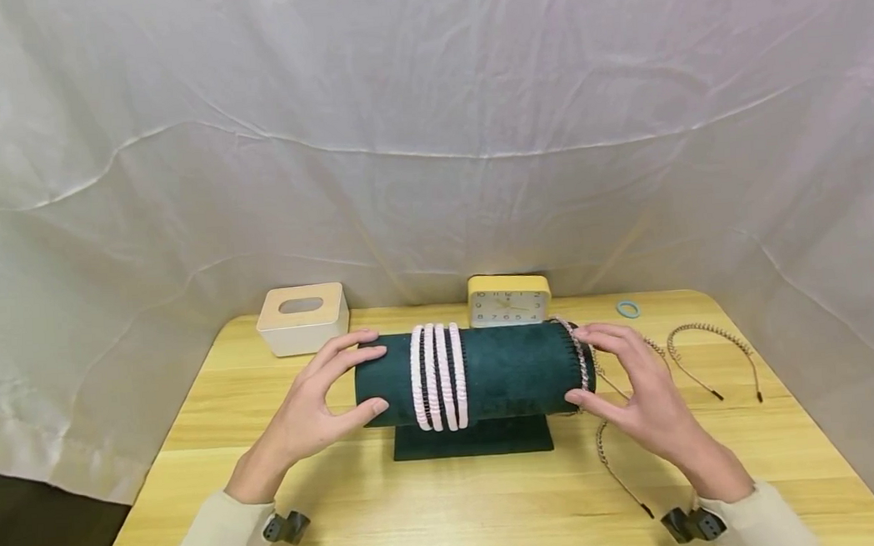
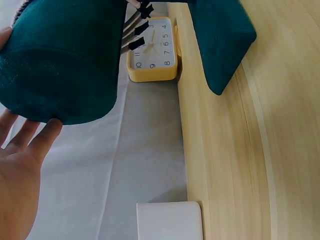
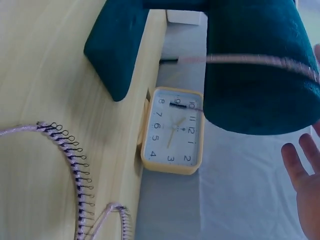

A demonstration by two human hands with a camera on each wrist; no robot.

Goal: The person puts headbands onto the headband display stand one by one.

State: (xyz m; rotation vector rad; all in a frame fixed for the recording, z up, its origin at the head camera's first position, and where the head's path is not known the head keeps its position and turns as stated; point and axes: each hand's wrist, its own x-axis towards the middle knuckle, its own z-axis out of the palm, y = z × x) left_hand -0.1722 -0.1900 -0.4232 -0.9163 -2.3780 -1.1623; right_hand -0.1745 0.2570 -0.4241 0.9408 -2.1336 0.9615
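A dark green headband stand (image 1: pixel 518 368), a padded roll on a foot, stands mid-table. Several pale pink and white headbands (image 1: pixel 418 383) hang side by side around its left half. My left hand (image 1: pixel 310 410) grips the roll's left end, thumb in front and fingers behind; fingertips (image 2: pixel 52 127) meet the end's rim in the left wrist view. At the right end, my right hand (image 1: pixel 651 402) holds a thin braided pinkish headband (image 3: pixel 250 59) draped over the roll, thumb and index at its strand. Two other right fingers (image 3: pixel 295 162) are spread off the roll's end.
Loose wire-toothed headbands (image 1: pixel 703 326) lie on the wooden table (image 1: pixel 497 511) at right, one partly behind the right hand. A yellow alarm clock (image 1: pixel 510 302) stands behind the stand. A tissue box (image 1: pixel 300 319) sits at back left, a blue ring (image 1: pixel 628 309) at back right.
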